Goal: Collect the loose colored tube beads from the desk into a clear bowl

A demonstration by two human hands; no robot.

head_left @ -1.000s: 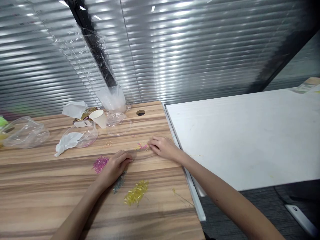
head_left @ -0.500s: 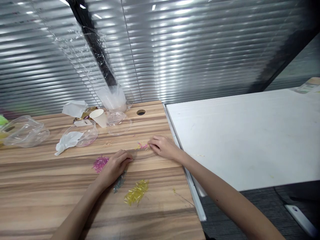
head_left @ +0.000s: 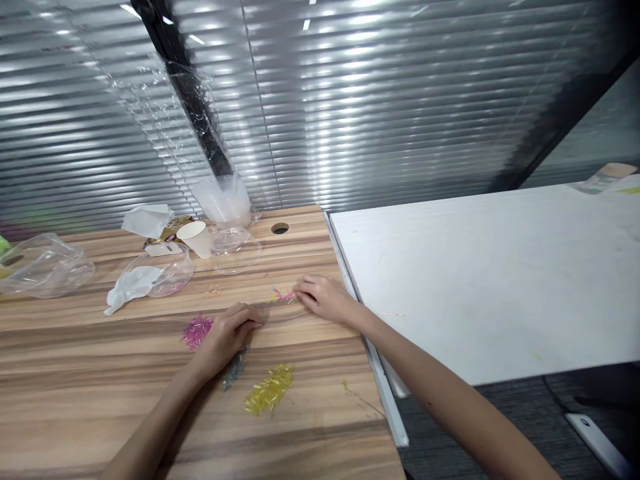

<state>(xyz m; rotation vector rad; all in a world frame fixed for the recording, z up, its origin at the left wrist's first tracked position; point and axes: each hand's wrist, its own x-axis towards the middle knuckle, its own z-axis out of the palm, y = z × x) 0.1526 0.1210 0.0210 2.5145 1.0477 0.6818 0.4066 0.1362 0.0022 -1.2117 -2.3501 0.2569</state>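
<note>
My left hand (head_left: 233, 333) rests on the wooden table, thumb and fingertips pressed together. What they pinch is too small to make out. Partly behind that hand lies a heap of short, shiny magenta pieces (head_left: 197, 331), and below it some teal pieces (head_left: 235, 368). Closer to me is a heap of yellow pieces (head_left: 270, 390). My right hand (head_left: 320, 295) is closed at the fingertips, beside a small mixed cluster of pink and yellow pieces (head_left: 282, 296). Whatever sits between its fingers is hidden. A faint thin line runs between the hands; I cannot tell whether it is thread or wood grain.
At the back stand a paper cup (head_left: 195, 238) and clear plastic bowls (head_left: 225, 203). A clear lid (head_left: 175, 273) with a white tissue (head_left: 133, 288) and a clear plastic container (head_left: 47, 267) lie left. A thin stem-like strand (head_left: 363, 399) is near the table edge. A white table (head_left: 490, 287) adjoins on the right.
The view has shifted slightly. Both hands keep nearly the same place and closed fingertips; the heaps look unchanged.
</note>
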